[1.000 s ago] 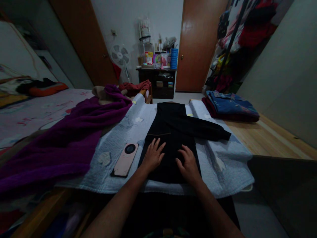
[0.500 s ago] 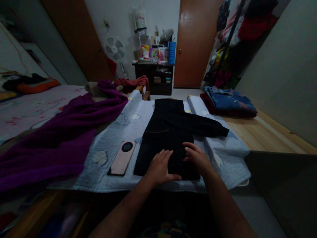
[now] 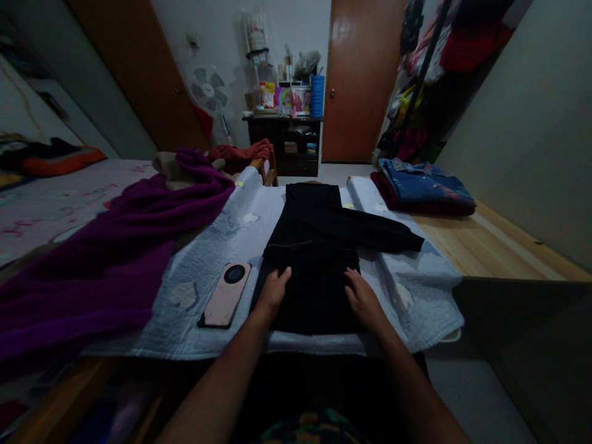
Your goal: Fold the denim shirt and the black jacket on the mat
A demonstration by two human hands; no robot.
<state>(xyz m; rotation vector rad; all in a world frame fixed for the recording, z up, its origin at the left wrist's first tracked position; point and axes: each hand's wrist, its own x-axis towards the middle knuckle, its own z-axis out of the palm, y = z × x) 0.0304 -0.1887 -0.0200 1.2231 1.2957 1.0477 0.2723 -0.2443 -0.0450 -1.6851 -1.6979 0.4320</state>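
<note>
A black long-sleeved top (image 3: 314, 225) lies on the pale quilted cloth, its near part folded over and one sleeve stretched out to the right. At the left edge of the folded part is my left hand (image 3: 274, 293), closed on the fabric with the thumb on top and the other fingers mostly hidden. My right hand (image 3: 365, 301) is at the opposite edge, its fingers curled at the fabric. A pink phone (image 3: 225, 299) with a round dark camera ring rests to the left of the top.
The quilted cloth (image 3: 185, 330) covers the table. Purple fabric (image 3: 115, 246) is heaped at left. Folded clothes with a denim piece (image 3: 420, 182) on top sit on a wooden surface (image 3: 490, 246) at right. A fan (image 3: 210, 89) and a dark cabinet (image 3: 282, 132) stand behind.
My left hand has moved from the middle of the folded top to its left edge. The right hand has shifted slightly down onto the right edge. The top lies nearly unchanged.
</note>
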